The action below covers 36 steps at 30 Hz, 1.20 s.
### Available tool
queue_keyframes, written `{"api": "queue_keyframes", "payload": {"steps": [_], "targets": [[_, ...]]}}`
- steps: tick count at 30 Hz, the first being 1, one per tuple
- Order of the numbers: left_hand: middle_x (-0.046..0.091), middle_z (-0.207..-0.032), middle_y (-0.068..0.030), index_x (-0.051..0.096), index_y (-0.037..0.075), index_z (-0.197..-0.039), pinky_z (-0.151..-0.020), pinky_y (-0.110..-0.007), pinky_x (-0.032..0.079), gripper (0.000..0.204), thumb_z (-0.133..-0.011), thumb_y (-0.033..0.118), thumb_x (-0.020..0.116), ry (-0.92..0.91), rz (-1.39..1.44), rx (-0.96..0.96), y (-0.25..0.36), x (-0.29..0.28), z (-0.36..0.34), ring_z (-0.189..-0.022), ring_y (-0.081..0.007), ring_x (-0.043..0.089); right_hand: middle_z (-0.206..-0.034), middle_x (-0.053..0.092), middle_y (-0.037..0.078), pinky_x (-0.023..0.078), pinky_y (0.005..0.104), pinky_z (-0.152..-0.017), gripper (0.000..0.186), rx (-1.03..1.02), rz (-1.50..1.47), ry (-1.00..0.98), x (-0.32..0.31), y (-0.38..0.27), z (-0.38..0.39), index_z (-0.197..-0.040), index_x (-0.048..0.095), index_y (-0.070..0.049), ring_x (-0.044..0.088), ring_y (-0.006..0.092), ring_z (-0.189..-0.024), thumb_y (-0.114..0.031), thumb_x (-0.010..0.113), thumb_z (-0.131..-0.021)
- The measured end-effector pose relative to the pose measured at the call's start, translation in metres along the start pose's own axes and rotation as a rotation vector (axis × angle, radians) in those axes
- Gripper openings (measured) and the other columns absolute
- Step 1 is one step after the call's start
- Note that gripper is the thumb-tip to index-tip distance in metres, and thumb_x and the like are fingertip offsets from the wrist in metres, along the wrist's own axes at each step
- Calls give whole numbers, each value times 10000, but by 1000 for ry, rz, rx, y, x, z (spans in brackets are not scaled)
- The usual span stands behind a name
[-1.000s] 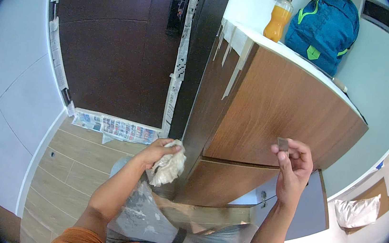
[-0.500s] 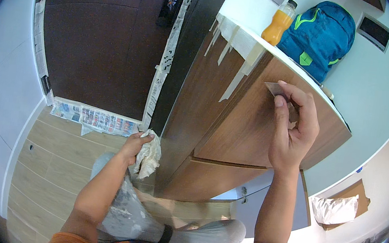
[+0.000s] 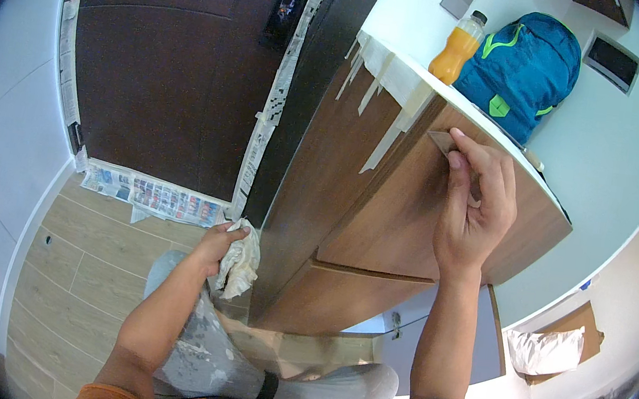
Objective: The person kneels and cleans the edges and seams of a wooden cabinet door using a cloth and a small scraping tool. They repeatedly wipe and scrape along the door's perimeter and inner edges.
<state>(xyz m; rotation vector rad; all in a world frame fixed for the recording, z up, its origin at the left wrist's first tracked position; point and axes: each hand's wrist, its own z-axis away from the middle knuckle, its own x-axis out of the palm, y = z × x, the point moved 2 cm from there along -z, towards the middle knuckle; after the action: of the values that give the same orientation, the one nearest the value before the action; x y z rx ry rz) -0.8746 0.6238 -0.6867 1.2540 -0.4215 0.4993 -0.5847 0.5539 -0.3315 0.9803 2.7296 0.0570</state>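
Note:
My right hand [image 3: 484, 210] pinches a small, thin flat piece [image 3: 442, 142] between thumb and fingers. Its pale corner points left, against or just in front of the brown wood-grain cabinet front [image 3: 389, 207], below the top edge; I cannot tell whether it touches. The rest of the piece is hidden in my palm. Low on the left, my left hand [image 3: 215, 249] grips a crumpled off-white rag [image 3: 241, 265] beside the cabinet's lower side. Strips of masking tape [image 3: 383, 150] hang from the cabinet's top corner over its side.
An orange drink bottle [image 3: 456, 53] and a blue backpack [image 3: 527, 73] stand on the white cabinet top. The dark door [image 3: 160, 79] is edged with taped newspaper [image 3: 154, 195]. Below the counter a grey cabinet door [image 3: 417, 345] hangs open. A white bundle [image 3: 547, 350] lies on cardboard at right.
My right hand has shifted slightly left and up along the cabinet front with the flat piece. My left hand still holds the rag, nearly unmoved. The view has tilted a little.

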Motion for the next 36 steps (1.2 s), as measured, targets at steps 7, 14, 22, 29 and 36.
{"api": "queue_keyframes", "payload": {"steps": [7,14,22,29,36], "targets": [[751,-1149,-149,656,-1,-1264,-888,-464,644,280,-1070,200,679,0,67,-24,-3,-3,-2,-1030,-284,767,-1072,687,56,518,274,-853,188,92,-131,-30,-12,12,11,-1219,758,-5,646,149,-965,-15,664,-1057],[686,-1385,-201,564,-17,-1429,-1092,-538,557,469,-1095,312,573,-40,313,-60,6,-5,2,-1244,-359,690,-1059,653,82,516,265,-655,160,444,-487,91,-41,12,56,-1198,713,1,618,137,-840,-93,647,-1087],[684,-1367,-177,561,-4,-1446,-1109,-477,540,534,-963,171,708,24,348,437,47,56,97,-1294,-346,656,-1007,605,53,438,254,-624,214,876,-719,395,-75,37,189,-1274,646,-29,529,108,-764,-162,631,-1107],[757,-1130,-132,754,35,-1223,-914,-397,572,412,-821,54,844,-114,-1004,1249,41,138,152,-1036,-272,727,-1004,592,12,414,228,-633,209,1134,-600,864,-64,59,267,-1302,626,-54,502,74,-746,-167,590,-1129],[752,-1232,-98,754,84,-1308,-939,-417,560,581,-735,69,849,-321,-1594,1272,16,214,137,-1087,-322,685,-987,577,-13,366,209,-611,292,1414,-618,891,-72,69,352,-1319,630,-61,475,65,-712,-272,600,-1119]]}}
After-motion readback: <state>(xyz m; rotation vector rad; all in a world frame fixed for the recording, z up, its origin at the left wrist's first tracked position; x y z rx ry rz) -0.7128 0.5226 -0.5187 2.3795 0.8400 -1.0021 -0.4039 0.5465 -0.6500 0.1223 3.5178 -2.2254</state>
